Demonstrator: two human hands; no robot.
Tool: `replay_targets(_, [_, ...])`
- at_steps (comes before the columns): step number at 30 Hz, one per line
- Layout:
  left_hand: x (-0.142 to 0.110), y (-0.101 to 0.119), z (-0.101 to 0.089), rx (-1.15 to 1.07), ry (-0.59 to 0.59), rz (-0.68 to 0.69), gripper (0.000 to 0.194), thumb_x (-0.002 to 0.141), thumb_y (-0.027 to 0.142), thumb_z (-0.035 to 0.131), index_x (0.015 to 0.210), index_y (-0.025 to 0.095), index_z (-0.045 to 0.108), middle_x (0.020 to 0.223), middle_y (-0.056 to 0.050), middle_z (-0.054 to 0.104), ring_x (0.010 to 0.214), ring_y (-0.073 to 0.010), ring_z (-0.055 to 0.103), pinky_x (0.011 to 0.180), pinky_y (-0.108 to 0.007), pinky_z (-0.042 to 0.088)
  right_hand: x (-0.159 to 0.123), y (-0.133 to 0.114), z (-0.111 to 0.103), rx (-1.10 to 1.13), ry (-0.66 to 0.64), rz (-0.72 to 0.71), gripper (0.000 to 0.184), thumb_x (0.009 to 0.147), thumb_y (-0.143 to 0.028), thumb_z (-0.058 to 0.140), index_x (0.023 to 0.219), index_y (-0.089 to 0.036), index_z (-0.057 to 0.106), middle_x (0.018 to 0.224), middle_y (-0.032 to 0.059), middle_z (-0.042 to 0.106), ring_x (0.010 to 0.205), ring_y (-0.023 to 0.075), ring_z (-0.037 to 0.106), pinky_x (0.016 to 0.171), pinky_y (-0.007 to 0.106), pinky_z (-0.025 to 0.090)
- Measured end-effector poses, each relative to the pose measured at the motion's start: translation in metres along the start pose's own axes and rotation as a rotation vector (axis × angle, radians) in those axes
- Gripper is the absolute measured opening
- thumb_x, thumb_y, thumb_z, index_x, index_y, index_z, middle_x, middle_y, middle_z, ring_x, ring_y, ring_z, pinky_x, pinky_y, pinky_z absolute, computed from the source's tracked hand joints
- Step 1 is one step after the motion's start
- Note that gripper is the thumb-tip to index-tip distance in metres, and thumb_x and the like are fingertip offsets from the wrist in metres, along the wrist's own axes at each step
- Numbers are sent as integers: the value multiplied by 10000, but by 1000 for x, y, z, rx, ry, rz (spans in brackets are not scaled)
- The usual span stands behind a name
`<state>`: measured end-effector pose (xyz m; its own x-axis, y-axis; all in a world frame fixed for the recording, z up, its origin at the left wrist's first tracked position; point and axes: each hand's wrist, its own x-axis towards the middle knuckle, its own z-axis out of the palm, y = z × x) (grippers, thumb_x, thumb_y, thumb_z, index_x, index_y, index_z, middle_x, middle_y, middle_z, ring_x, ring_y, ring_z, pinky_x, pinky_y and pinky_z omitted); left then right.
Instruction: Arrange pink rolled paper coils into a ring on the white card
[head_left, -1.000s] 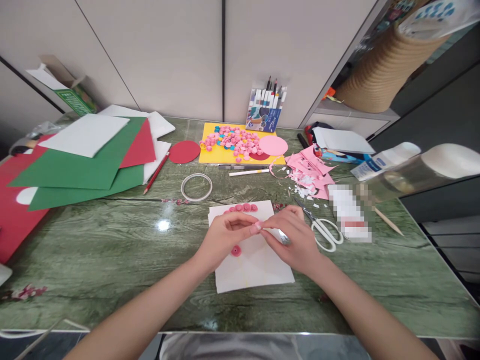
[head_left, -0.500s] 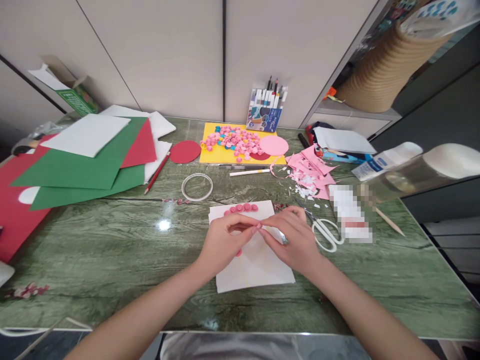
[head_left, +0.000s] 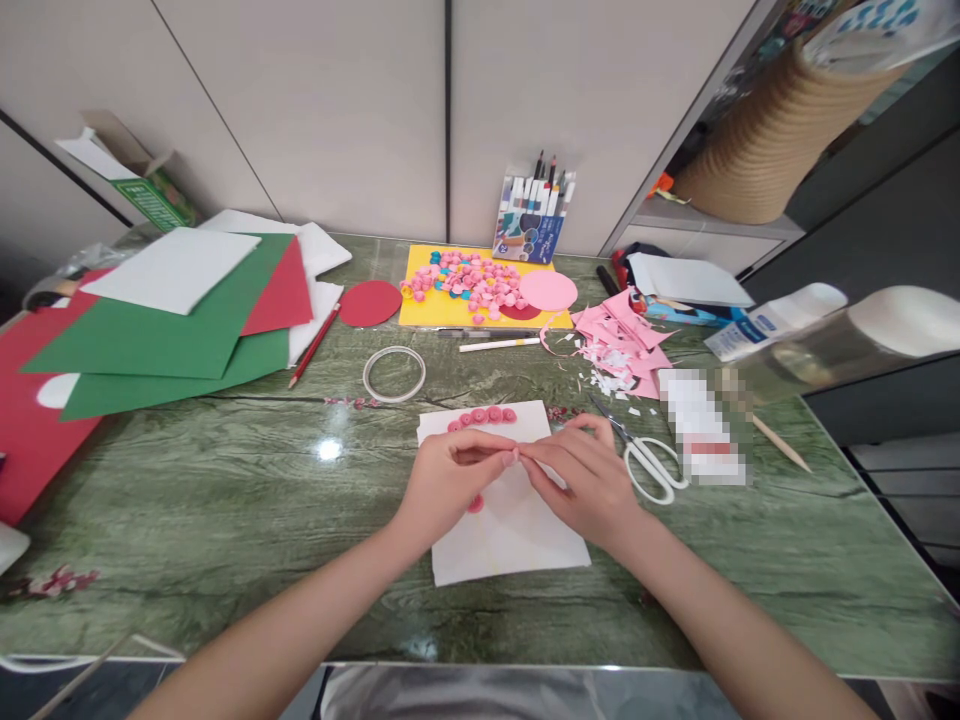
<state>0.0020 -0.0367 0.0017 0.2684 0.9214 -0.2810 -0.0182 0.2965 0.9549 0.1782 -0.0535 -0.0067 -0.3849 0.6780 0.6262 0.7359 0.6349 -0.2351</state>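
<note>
Paper piece [head_left: 516,455], tiny and pink, is pinched by 2 hands, left hand [head_left: 450,485] and right hand [head_left: 589,480], fingertips meeting above the white sheet [head_left: 517,540]. Pink coils [head_left: 493,414] line the sheet's far edge; white-handled scissors [head_left: 657,465] lie right of it.

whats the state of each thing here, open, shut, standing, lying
left hand, fingers pinched, seemingly on a small pink piece
right hand, fingers pinched at the same spot
white sheet, lying flat
scissors, lying, blade opening unclear
green box, open
white ring, lying flat
pen pack, upright
red pencil, lying
</note>
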Motion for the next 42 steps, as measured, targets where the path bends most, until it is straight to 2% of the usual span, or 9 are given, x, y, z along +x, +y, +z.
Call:
replay_targets(7, [1,1,-1,-70,-2,-7,137,647,282,750,745,188,733,753,-17,731,695,-121,655,549,-152,492,1,-3,0,62,25,62,173,758,-132,656,892,-222,594,760,-16,700,653,113,598,760,339,369])
replay_targets(16, [0,0,0,-30,12,12,160,674,298,720,772,172,726,778,-37,734,687,-134,658,543,-179,502,3,-4,0,107,27,101,133,769,-140,649,843,-232,589,716,-19,683,627,120,581,714,332,364])
replay_targets(21, [-1,-1,0,-3,16,16,192,682,321,706,790,163,724,797,-55,734,658,-149,657,461,-188,476,2,-4,1,105,11,94,109,779,-139,631,806,-229,577,680,-32,661,617,110,572,713,326,357])
replay_targets(27, [-2,1,0,17,30,28,167,696,314,703,774,168,725,781,-44,733,686,-147,660,508,-187,493,0,-4,1,122,5,115,115,771,-135,639,808,-227,581,690,-27,655,636,116,565,721,334,358])
replay_targets(31, [-2,2,1,37,47,59,156,701,301,699,771,163,724,781,-46,733,701,-155,667,591,-217,531,0,-6,0,224,16,200,124,767,-135,639,829,-224,580,705,-14,639,661,129,561,698,327,402])
replay_targets(34, [-3,2,2,82,71,107,133,705,268,689,778,163,725,804,-49,735,731,-162,675,670,-241,548,0,-9,0,363,55,335,114,762,-134,628,801,-219,563,729,3,593,708,143,560,648,302,451])
replay_targets(36, [-3,2,2,140,87,138,118,716,249,670,786,174,728,821,-47,735,733,-163,677,660,-242,550,1,-11,1,428,92,389,114,756,-134,628,778,-223,559,744,10,564,724,150,558,625,297,468])
replay_targets(39, [-5,2,3,259,96,193,114,729,234,644,794,203,733,804,-33,736,702,-164,671,616,-246,546,1,-14,3,474,146,396,131,743,-124,641,756,-227,561,754,13,537,719,149,556,606,294,483])
replay_targets(42, [-7,2,3,361,108,258,121,732,214,632,793,228,736,766,-17,734,703,-167,663,642,-264,544,0,-16,4,459,177,387,143,736,-109,650,759,-225,569,768,14,528,711,142,556,605,294,489])
